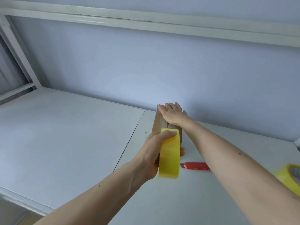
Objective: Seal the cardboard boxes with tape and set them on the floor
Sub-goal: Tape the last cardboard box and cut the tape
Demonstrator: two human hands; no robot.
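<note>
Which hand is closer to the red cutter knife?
Left. The left hand grips the yellow tape roll just up and left of the red cutter knife. The right hand lies flat on the cardboard box, farther back.

Your right hand (172,113) and forearm cover most of the cardboard box's (159,123) top, so you cannot see how far its seam is closed. The yellow tape roll (169,154) hides the box's near end and most of your left hand's (151,151) fingers. A second tape roll (290,177) is cut by the right edge.
</note>
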